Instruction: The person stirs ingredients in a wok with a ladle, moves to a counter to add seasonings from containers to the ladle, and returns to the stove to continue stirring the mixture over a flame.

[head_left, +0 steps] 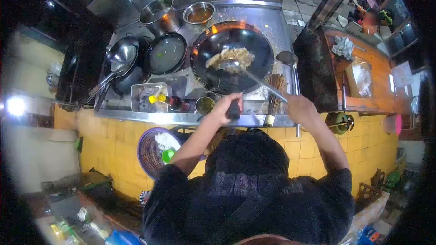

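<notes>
My left hand is closed around the dark wok handle at the stove's front edge. The black wok sits over a burner, with orange flame along its far rim. Inside it lies a heap of brownish-white food. My right hand grips the end of a long metal ladle, which slants left across the wok. The ladle's head is down in the food and partly hidden by it.
Left of the wok stand a black pan of cloudy liquid, a steel pot and a strainer. A condiment tray lies nearer. To the right are a spare ladle and a bamboo brush. A purple basket stands below.
</notes>
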Motion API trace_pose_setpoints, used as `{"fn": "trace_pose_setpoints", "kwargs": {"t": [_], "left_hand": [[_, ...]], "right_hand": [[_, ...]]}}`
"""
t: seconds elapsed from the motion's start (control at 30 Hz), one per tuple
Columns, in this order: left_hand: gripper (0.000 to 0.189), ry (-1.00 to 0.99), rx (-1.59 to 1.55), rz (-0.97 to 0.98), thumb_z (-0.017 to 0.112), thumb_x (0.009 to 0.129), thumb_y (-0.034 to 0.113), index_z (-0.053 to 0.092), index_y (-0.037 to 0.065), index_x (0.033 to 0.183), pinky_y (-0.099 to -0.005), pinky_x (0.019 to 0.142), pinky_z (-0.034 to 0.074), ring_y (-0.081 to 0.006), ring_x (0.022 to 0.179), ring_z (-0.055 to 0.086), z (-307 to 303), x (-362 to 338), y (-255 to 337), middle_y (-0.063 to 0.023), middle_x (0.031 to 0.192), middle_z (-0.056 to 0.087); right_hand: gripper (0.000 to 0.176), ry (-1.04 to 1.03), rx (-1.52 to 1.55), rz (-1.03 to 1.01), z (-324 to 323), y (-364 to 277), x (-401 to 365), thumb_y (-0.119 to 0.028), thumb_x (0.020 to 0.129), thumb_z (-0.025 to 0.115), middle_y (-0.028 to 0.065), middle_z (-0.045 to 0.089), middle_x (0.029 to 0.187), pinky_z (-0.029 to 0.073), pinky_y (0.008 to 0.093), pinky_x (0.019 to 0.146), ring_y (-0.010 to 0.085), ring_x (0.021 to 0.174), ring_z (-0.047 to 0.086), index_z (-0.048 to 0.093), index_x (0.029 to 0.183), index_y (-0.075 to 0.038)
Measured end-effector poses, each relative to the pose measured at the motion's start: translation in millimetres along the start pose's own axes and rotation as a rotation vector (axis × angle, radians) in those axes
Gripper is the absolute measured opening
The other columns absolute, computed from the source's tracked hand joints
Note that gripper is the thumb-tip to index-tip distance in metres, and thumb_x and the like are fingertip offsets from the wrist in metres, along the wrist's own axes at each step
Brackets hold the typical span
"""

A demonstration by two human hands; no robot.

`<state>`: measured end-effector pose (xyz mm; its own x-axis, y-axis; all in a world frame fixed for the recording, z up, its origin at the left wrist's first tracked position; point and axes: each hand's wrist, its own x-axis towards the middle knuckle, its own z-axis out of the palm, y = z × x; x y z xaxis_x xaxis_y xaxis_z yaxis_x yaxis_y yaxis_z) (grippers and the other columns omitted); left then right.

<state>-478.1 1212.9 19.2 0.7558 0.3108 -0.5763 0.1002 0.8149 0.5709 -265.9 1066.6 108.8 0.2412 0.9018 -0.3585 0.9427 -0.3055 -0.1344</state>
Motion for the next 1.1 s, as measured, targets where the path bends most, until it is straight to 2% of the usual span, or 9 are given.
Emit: {"fn": "trace_pose_setpoints", "kwargs": {"t": [0.23, 0.4, 0.57, 0.67, 0.77, 0.8, 0.9, 1.0, 1.1], "left_hand": [[0.025, 0.096, -0.097, -0.265, 0.055, 0.083, 0.026, 0.051, 0.007, 0.068, -0.0294, 0.053, 0.046, -0.0149, 0.052, 0.053, 49.6, -58.1, -38.2, -0.0036, 0.057, 0.05], [0.014, 0.039, -0.086, 0.124, 0.054, 0.082, 0.015, 0.052, 0.003, 0.074, -0.0279, 0.046, 0.044, -0.0145, 0.048, 0.051, -54.6, 54.8, -65.3, -0.0042, 0.056, 0.051], [0.012, 0.145, 0.16, 0.282, 0.054, 0.081, 0.012, 0.051, 0.002, 0.075, -0.0299, 0.046, 0.045, -0.0157, 0.048, 0.052, -71.9, 76.7, -45.6, -0.0062, 0.056, 0.052], [0.01, 0.155, 0.25, 0.308, 0.055, 0.08, 0.01, 0.052, 0.002, 0.076, -0.031, 0.046, 0.046, -0.0162, 0.049, 0.053, -78.8, 85.7, -39.8, -0.0071, 0.057, 0.053], [0.01, 0.18, 0.213, 0.265, 0.058, 0.079, 0.009, 0.052, 0.002, 0.077, -0.0314, 0.046, 0.046, -0.0168, 0.049, 0.054, -86.0, 91.1, -52.9, -0.007, 0.058, 0.053], [0.01, 0.19, 0.187, 0.247, 0.058, 0.079, 0.01, 0.052, 0.002, 0.077, -0.0312, 0.046, 0.046, -0.0168, 0.048, 0.054, -84.3, 90.0, -51.5, -0.007, 0.058, 0.054], [0.015, 0.169, 0.133, 0.264, 0.06, 0.079, 0.014, 0.052, 0.002, 0.074, -0.03, 0.046, 0.046, -0.0162, 0.048, 0.054, -79.6, 92.2, -47.0, -0.0066, 0.058, 0.054], [0.021, 0.189, 0.12, 0.133, 0.062, 0.078, 0.02, 0.056, 0.003, 0.069, -0.0296, 0.043, 0.045, -0.0165, 0.044, 0.052, -78.6, 96.1, -43.0, -0.0059, 0.055, 0.053], [0.015, 0.376, 0.011, 0.073, 0.059, 0.08, 0.018, 0.055, 0.004, 0.075, -0.0305, 0.045, 0.046, -0.0162, 0.049, 0.054, -53.7, 92.7, -41.1, -0.0047, 0.059, 0.053]], "right_hand": [[0.044, -0.2, 0.659, 0.177, -33.5, 28.3, 17.6, -0.02, 0.088, 0.046, 0.0214, 0.059, 0.073, 0.047, 0.0435, 0.066, 0.0364, 0.071, 0.058, 0.037, 0.13, -0.013], [0.037, 0.1, 0.231, -0.078, 103.1, -7.4, 100.2, -0.033, 0.092, 0.036, 0.018, 0.062, 0.087, 0.048, 0.0463, 0.067, 0.0334, 0.061, 0.06, 0.044, 0.123, -0.016], [0.037, -0.094, 0.233, -0.157, 34.3, 29.2, 116.4, -0.032, 0.09, 0.04, 0.0202, 0.06, 0.081, 0.051, 0.0385, 0.054, 0.0287, 0.06, 0.061, 0.047, 0.118, -0.008], [0.032, 0.451, 0.105, 0.075, 80.7, 5.1, 133.5, -0.028, 0.088, 0.041, 0.0172, 0.061, 0.092, 0.05, 0.0445, 0.066, 0.0334, 0.074, 0.062, 0.05, 0.105, -0.003], [0.034, 0.458, -0.429, -0.297, 171.9, 19.3, 186.8, -0.029, 0.087, 0.042, 0.0178, 0.061, 0.089, 0.049, 0.0447, 0.066, 0.0347, 0.074, 0.061, 0.05, 0.105, -0.002], [0.033, 0.247, 0.231, -0.096, 80.0, 3.8, 137.1, -0.028, 0.086, 0.043, 0.0177, 0.062, 0.082, 0.049, 0.0441, 0.063, 0.0359, 0.073, 0.061, 0.05, 0.105, -0.002], [0.031, -0.251, 0.112, -0.142, 7.1, 63.5, 149.4, -0.028, 0.09, 0.037, 0.0268, 0.057, 0.094, 0.044, 0.0455, 0.078, 0.0387, 0.09, 0.056, 0.048, 0.108, -0.006], [0.03, 0.23, 0.22, -0.016, 77.0, 30.4, 155.1, -0.027, 0.09, 0.035, 0.0254, 0.058, 0.091, 0.043, 0.0482, 0.077, 0.0406, 0.088, 0.056, 0.048, 0.106, -0.005], [0.028, 0.071, -0.157, -0.186, 56.0, -28.1, 123.1, -0.026, 0.09, 0.037, 0.0232, 0.059, 0.084, 0.044, 0.0523, 0.071, 0.0405, 0.084, 0.059, 0.048, 0.107, -0.007]]}}
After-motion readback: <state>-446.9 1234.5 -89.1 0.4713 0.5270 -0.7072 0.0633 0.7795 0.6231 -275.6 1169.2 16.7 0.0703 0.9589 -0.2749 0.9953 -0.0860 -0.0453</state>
